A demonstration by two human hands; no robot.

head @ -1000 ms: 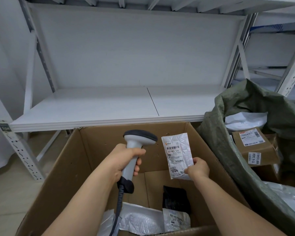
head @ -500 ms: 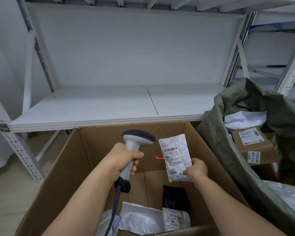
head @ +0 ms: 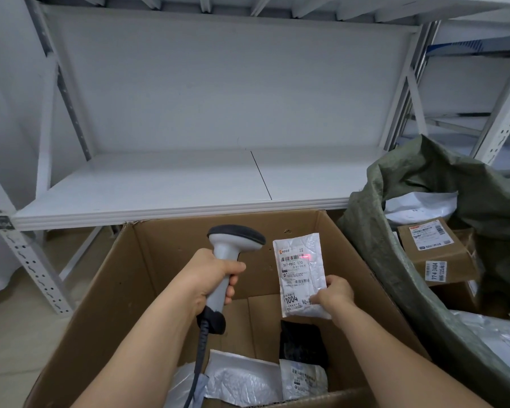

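Observation:
My left hand (head: 209,278) grips the handle of a grey barcode scanner (head: 233,242) with a dark head and a coiled cable hanging down. My right hand (head: 334,294) pinches the lower right corner of a small white mailer (head: 299,275), held upright just right of the scanner. The mailer's label faces me and reads 1004. A red scan line glows on the barcode near the label's top. Both hands hover above an open cardboard box (head: 124,290).
Several white and black parcels (head: 248,378) lie in the box bottom. A green woven sack (head: 395,245) at the right holds a labelled brown carton (head: 436,251) and white bags. A white metal shelf (head: 159,187) stands behind the box, its upright post at the left.
The red scan line has shifted from the box wall left of the mailer onto the mailer's barcode. Both hands have stayed almost where they were.

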